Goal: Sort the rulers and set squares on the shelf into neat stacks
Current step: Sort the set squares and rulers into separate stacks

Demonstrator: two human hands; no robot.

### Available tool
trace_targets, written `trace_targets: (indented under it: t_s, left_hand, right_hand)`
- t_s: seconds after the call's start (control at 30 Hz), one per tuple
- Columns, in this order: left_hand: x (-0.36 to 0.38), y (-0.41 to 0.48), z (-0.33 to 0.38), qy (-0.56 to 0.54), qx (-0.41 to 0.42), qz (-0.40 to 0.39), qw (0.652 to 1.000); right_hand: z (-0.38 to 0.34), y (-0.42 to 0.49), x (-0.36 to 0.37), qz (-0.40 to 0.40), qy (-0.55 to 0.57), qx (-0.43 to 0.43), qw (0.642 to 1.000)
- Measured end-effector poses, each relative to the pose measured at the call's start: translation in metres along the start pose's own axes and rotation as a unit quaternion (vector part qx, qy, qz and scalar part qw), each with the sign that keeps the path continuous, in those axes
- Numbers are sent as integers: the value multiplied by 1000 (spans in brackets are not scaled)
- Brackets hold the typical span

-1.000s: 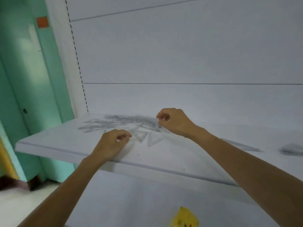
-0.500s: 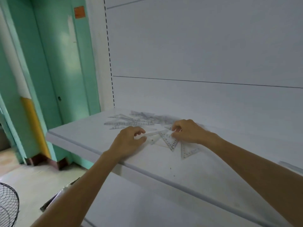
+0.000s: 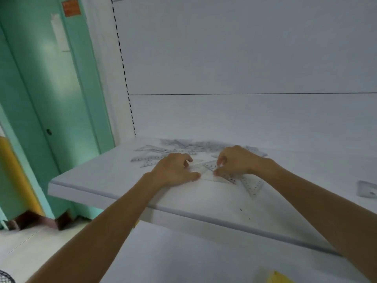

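Note:
A loose pile of clear plastic rulers and set squares (image 3: 179, 149) lies at the back left of the white shelf (image 3: 102, 180). Nearer the front, a few clear set squares (image 3: 252, 185) lie overlapping. My left hand (image 3: 173, 170) rests on the shelf with curled fingers and pinches the left corner of a clear set square (image 3: 201, 170). My right hand (image 3: 236, 162) pinches the right part of that same set square between thumb and fingers. Exactly where the clear plastic edges run is hard to see.
Another clear ruler piece (image 3: 367, 189) lies at the right edge of the shelf. A white back panel (image 3: 224, 68) rises behind. A green door (image 3: 51, 99) stands left. A lower shelf (image 3: 183, 258) holds a yellow object (image 3: 280, 277).
The view has swung left and closer. Both hands have drawn together over the front set squares, my right hand coming down from the pile to the triangle beside my left hand.

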State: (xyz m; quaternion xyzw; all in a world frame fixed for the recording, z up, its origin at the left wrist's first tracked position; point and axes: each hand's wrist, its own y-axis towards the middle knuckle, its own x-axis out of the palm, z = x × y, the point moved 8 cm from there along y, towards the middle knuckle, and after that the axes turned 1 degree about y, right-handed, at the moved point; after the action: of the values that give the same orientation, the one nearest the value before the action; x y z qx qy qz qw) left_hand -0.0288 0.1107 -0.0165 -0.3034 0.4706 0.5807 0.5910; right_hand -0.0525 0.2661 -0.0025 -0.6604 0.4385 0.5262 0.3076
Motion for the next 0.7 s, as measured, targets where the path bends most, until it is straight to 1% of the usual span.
trace_targets:
  t_s: [0.17, 0.33, 0.47, 0.53, 0.6, 0.7]
  left_hand:
    - [-5, -3, -6, 17, 24, -10, 1000]
    - [-16, -17, -4, 144, 89, 9, 986]
    - [-15, -27, 8, 236, 162, 21, 958]
    - [-16, -29, 13, 278, 189, 42, 941]
    - [-19, -32, 13, 310, 205, 69, 926]
    - [-19, -36, 9, 332, 221, 91, 913]
  right_hand:
    - [-12, -10, 0, 32, -59, 18, 998]
    - [-33, -20, 3, 96, -132, 4, 987]
    - [-40, -27, 9, 112, -107, 6, 988]
    - [-43, -29, 10, 117, -95, 3, 989]
    - [-46, -31, 8, 140, -93, 1, 986]
    - [-50, -36, 2, 191, -88, -1, 978]
